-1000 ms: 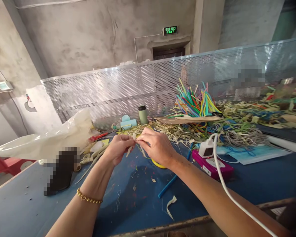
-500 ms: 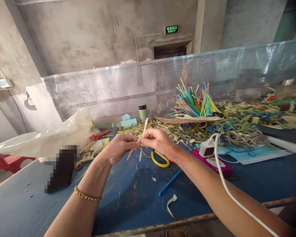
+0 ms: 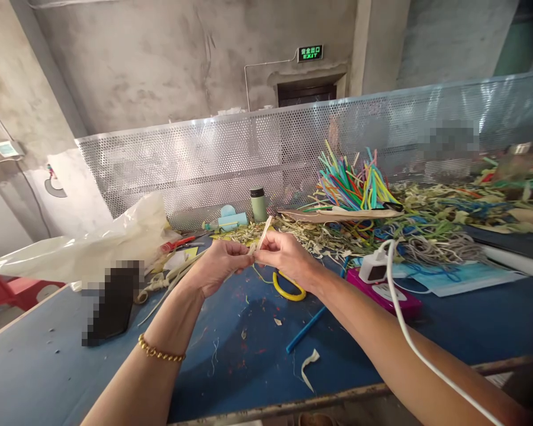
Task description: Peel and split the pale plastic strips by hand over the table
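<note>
Both hands meet above the blue table point(image 3: 249, 361). My left hand point(image 3: 217, 265) and my right hand point(image 3: 284, 255) each pinch the same pale, flat strip point(image 3: 263, 232), whose upper end sticks up between the fingertips. A gold bead bracelet point(image 3: 160, 354) is on my left wrist. Yellow-handled scissors point(image 3: 288, 288) lie on the table just under my right hand.
A pile of pale strips and coloured tubes point(image 3: 359, 183) fills the back right before a perforated metal screen point(image 3: 195, 160). A charger with white cable point(image 3: 373, 266) sits on a magenta box point(image 3: 384, 296). A blue tube point(image 3: 304, 331), plastic sheet point(image 3: 93, 248) and green flask point(image 3: 257, 204) lie around.
Both hands rose slightly off the table and the strip's end now points upward between them; the scissors under my right hand have come into view.
</note>
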Demonstrator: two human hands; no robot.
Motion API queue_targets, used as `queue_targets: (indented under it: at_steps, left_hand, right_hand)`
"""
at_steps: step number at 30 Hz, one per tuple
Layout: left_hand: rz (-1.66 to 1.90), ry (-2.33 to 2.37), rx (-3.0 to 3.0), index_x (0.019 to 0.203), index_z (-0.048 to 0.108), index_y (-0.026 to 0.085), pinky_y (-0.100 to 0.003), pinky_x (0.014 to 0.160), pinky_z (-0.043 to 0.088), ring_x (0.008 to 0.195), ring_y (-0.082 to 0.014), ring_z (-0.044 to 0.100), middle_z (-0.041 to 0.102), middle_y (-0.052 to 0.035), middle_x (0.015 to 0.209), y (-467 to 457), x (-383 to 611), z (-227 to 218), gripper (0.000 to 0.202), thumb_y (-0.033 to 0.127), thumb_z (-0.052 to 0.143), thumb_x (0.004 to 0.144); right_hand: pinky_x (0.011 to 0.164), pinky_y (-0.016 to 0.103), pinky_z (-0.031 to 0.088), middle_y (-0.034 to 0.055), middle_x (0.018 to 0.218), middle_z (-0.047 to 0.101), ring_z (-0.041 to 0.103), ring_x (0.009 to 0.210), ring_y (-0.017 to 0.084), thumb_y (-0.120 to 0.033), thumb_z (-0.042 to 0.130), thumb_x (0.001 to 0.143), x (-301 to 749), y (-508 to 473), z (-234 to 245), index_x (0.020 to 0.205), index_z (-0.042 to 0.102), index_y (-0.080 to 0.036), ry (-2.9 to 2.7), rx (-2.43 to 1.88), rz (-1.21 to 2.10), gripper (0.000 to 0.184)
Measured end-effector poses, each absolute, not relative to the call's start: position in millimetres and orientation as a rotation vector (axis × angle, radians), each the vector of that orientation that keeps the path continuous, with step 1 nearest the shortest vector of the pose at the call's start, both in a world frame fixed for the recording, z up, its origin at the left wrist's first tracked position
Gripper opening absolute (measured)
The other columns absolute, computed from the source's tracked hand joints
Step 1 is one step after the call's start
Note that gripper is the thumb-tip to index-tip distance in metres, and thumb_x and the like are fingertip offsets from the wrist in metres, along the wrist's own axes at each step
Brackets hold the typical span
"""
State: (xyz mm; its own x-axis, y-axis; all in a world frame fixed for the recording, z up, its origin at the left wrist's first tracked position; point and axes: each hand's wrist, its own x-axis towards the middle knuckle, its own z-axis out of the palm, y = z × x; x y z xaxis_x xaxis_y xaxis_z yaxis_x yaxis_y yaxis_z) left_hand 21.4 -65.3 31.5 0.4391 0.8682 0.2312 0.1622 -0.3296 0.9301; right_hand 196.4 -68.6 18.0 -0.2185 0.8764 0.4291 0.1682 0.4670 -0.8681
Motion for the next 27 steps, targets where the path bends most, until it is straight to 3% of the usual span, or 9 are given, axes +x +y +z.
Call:
queue_targets:
  at_steps: [4, 15, 21, 27]
  left_hand:
    - [0.961, 0.873, 1.703, 0.053, 0.062, 0.013, -0.026, 0.053, 0.029, 0.052, -0.0083, 0.038, 0.048, 0.0012, 0.052, -61.5, 22.2, 28.5, 0.015, 0.019, 0.067, 0.065]
    - [0.934, 0.941, 1.718, 0.053, 0.064, 0.014, -0.025, 0.05, 0.026, 0.052, -0.0093, 0.038, 0.051, 0.0009, 0.052, -56.0, 20.7, 21.7, 0.015, 0.023, 0.073, 0.061]
    - [0.927, 0.922, 1.665, 0.05, 0.062, 0.014, -0.026, 0.052, 0.031, 0.054, -0.0099, 0.043, 0.053, -0.0011, 0.055, -52.1, 11.1, 26.8, 0.018, 0.021, 0.07, 0.064]
    - [0.931, 0.906, 1.611, 0.05, 0.062, 0.013, -0.026, 0.052, 0.033, 0.053, -0.0104, 0.046, 0.054, -0.0027, 0.054, -45.8, -1.7, 31.3, 0.016, 0.019, 0.071, 0.063]
  right_hand:
    - [0.056, 0.025, 0.042, 0.0017, 0.067, 0.062, 0.055, 0.061, 0.012, -0.026, 0.07, 0.069, 197.5, -63.1, 13.9, 0.075, 0.062, -0.014, -1.675, -0.887, 0.928, 0.016]
    - [0.05, 0.023, 0.037, 0.0002, 0.057, 0.059, 0.051, 0.053, 0.01, -0.018, 0.069, 0.069, 193.6, -58.9, 8.6, 0.068, 0.062, -0.013, -1.652, -0.988, 0.895, 0.009]
    - [0.059, 0.025, 0.042, 0.0031, 0.071, 0.065, 0.056, 0.062, 0.012, -0.027, 0.069, 0.073, 203.4, -54.6, 8.4, 0.082, 0.069, -0.012, -1.726, -0.991, 0.825, 0.018]
    - [0.053, 0.024, 0.036, 0.0003, 0.061, 0.06, 0.051, 0.055, 0.011, -0.032, 0.069, 0.074, 214.2, -55.3, 15.8, 0.073, 0.069, -0.012, -1.835, -1.048, 0.722, 0.02]
